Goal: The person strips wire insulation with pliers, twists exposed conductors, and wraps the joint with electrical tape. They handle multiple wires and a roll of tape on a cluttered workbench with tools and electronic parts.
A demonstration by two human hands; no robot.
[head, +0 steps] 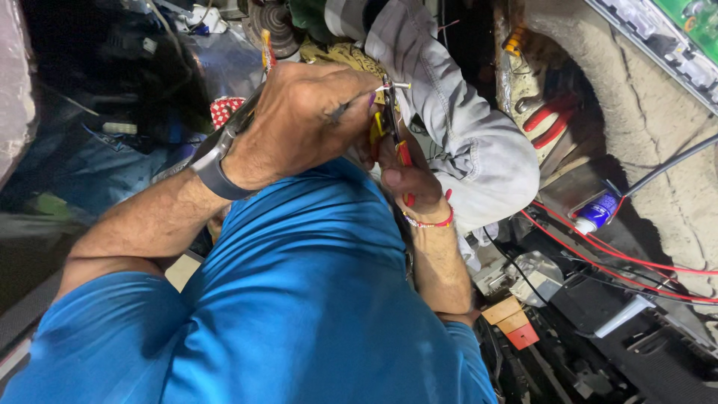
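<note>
- Small tube (598, 213), white body, blue label, red cap end: well right of the gripping hands, slightly lower, lying tilted beside red wires.
- Orange and red tags (512, 323): below-right of the grip, stacked near the elbow.

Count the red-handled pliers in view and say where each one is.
2. One pair of red-handled pliers is gripped between the left hand and right hand at centre. Another pair lies on the cluttered surface at upper right. Others may be hidden.
</note>
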